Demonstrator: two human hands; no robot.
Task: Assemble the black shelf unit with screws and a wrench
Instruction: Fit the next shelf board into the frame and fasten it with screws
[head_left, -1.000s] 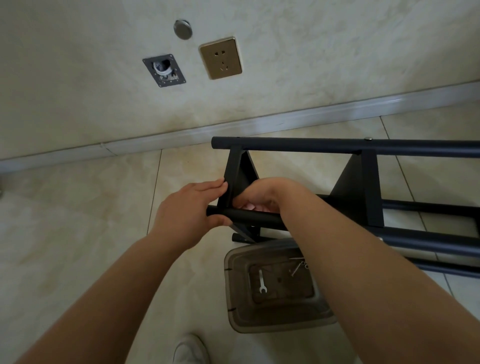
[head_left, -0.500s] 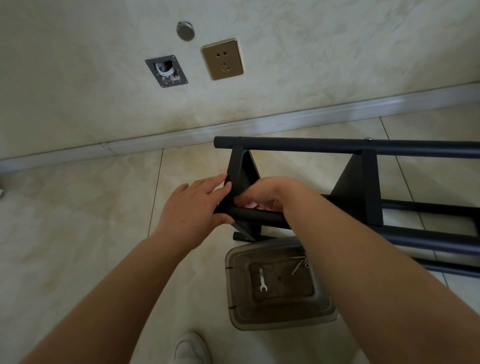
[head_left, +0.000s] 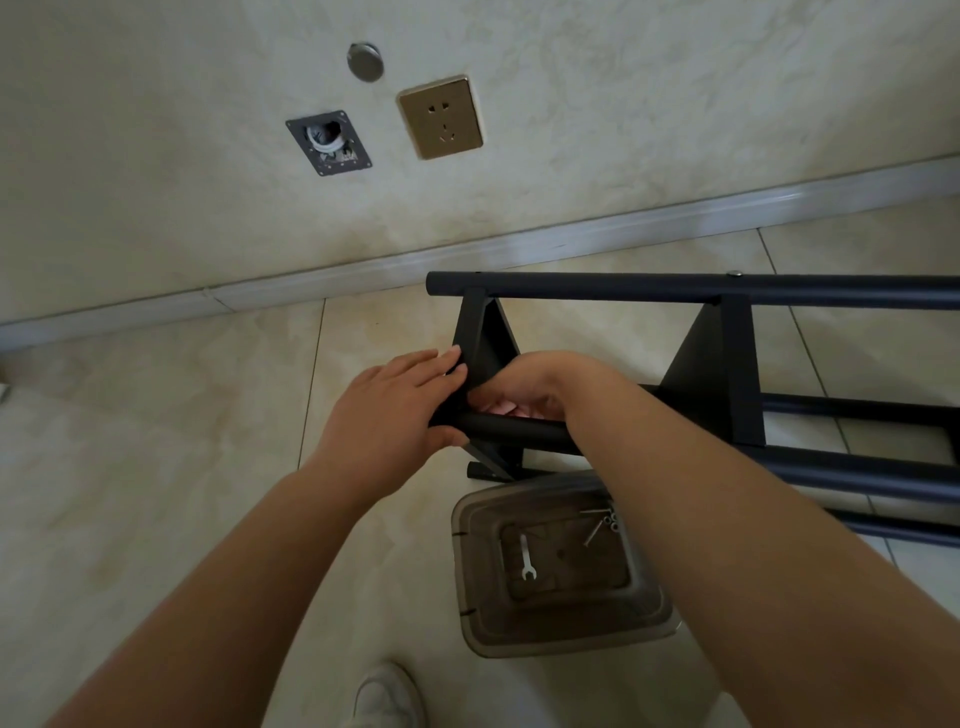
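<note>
A: Head view. What's your left hand (head_left: 387, 410) on?

B: The end of the near black tube (head_left: 519, 431). Your fingers lie straight against the edge of the end panel (head_left: 480, 343); your thumb tucks under the tube's tip. More a press than a full wrap.

A: Right hand (head_left: 524, 389)?

B: It's curled down behind that same tube, just beside your left, fingers folded in at the joint. Can't tell what they're pinching, if anything; the wrist hides it.

A: Where's the shelf unit (head_left: 727, 364)?

B: On its side on the floor tiles (head_left: 156, 467), near the baseboard (head_left: 363, 265). Long tubes run off to the right; two panels stand between them. One bolt head (head_left: 734, 273) shows on the far tube.

A: Wrench?

B: The wrench (head_left: 527, 558) lies flat in the clear plastic bin (head_left: 478, 629), just below the frame. Screws (head_left: 602, 522) sit in the bin's far right corner, apart from it.

A: Anything else?

B: A wall socket (head_left: 440, 123), an open wall box (head_left: 328, 143), and your shoe (head_left: 387, 693) at the bottom edge.
</note>
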